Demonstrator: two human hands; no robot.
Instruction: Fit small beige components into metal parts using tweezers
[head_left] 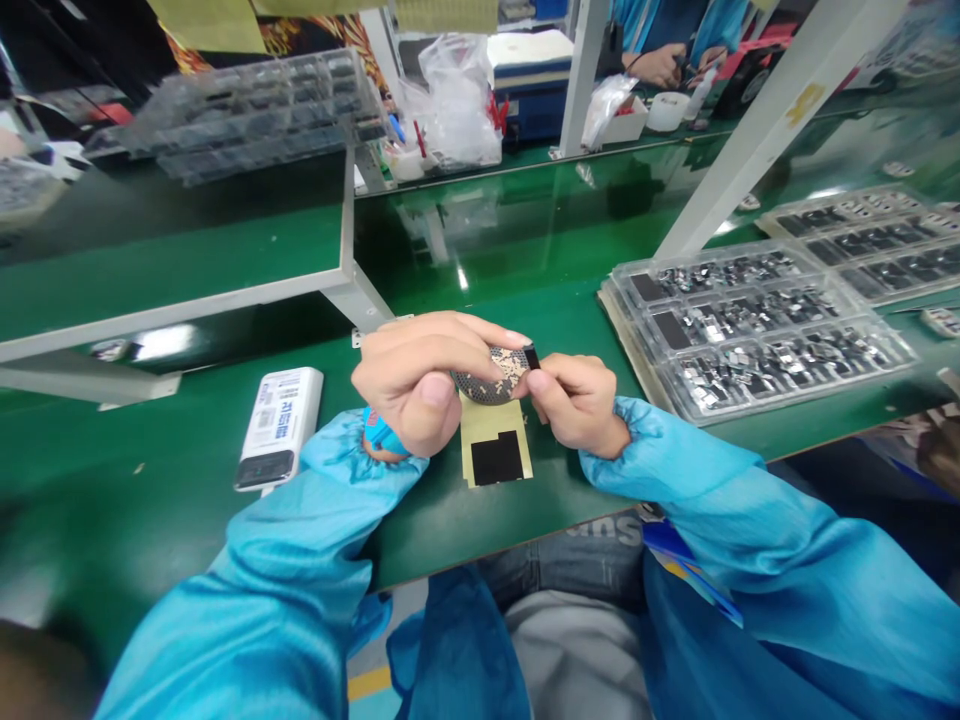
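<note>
My left hand (416, 382) grips an oval perforated metal mesh piece (491, 374) with a mottled grey and tan surface. My right hand (576, 400) pinches a small black strip (532, 357) between thumb and finger, against the mesh's right edge. Directly below the hands lies a pale yellow backing sheet (495, 450) carrying a black rectangular patch (497, 458). A white labelled power bank (279, 428) lies on the green bench (150, 480) left of my left hand. Light blue sleeves cover both my arms.
Clear plastic trays of small metal parts (825, 372) fill the bench's right side. White metal frame legs (765, 130) rise behind them. Beyond, a co-worker's hands (660, 65) work at another bench, near a plastic bag (457, 100) and stacked trays (247, 115).
</note>
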